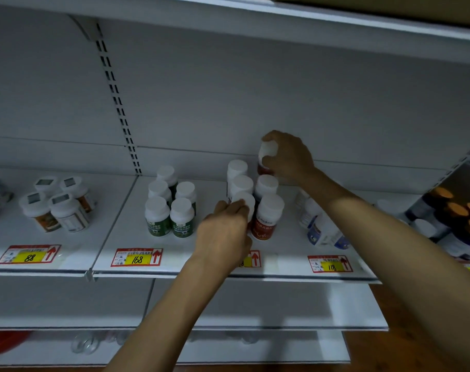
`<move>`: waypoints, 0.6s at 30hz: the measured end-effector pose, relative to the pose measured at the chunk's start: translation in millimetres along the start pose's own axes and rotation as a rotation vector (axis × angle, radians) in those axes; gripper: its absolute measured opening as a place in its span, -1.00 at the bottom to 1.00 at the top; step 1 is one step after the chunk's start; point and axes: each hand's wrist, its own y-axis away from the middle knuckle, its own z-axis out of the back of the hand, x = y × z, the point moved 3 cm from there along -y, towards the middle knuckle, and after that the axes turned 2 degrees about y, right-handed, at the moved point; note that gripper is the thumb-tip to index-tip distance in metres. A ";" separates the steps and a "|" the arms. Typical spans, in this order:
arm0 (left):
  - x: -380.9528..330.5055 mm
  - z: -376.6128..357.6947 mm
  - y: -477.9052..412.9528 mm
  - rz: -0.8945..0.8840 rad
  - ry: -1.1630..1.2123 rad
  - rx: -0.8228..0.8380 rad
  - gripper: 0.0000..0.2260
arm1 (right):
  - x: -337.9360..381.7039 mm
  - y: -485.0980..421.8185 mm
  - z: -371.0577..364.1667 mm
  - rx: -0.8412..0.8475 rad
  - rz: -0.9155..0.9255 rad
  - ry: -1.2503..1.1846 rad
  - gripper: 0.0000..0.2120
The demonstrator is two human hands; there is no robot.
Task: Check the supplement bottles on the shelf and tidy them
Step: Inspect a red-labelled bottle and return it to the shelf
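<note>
Head view — arms outstretched, right hand (287,157) clasped round rear bottle (267,151), left hand (224,232) round front bottle (246,200).

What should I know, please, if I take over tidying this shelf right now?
Hands: the left hand grips the cap of the front-left red bottle. The right hand grips the back red bottle by its cap; whether it is lifted, I cannot tell.
The other red bottles stand in two rows between the hands on the shelf.
Done: the green bottles stand upright in rows.
Left: set both held bottles in line. The blue bottles at right look tilted, so they are probably next.
</note>
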 end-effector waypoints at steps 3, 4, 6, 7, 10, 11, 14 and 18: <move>1.1 2.4 -5.4 -0.021 -0.023 -0.023 -0.70 | 17.6 26.1 35.2 -0.162 0.058 -0.022 -0.51; 1.6 2.7 -7.7 -0.031 -0.034 -0.032 -0.63 | 23.4 35.9 46.8 -0.222 0.075 -0.102 -0.51; 0.9 6.0 -9.3 -0.044 -0.034 -0.045 -0.44 | 33.3 55.2 68.4 -0.322 0.079 -0.324 -0.58; -0.8 11.4 -8.7 -0.037 0.019 -0.066 -0.39 | 37.4 65.1 77.4 -0.350 0.051 -0.432 -0.65; -8.0 33.0 -0.1 0.074 0.449 -0.108 -0.42 | 44.5 96.4 91.8 -0.350 -0.055 -0.676 -0.87; -10.9 38.1 6.1 0.121 0.641 -0.094 -0.38 | 45.9 107.8 93.4 -0.335 -0.073 -0.728 -0.93; -21.5 44.3 29.0 0.223 1.116 -0.039 -0.28 | 48.5 138.2 91.2 -0.296 -0.095 -0.787 -0.98; -38.0 37.8 49.2 0.185 1.337 -0.009 -0.47 | 49.2 160.8 78.2 -0.249 -0.152 -0.783 -0.88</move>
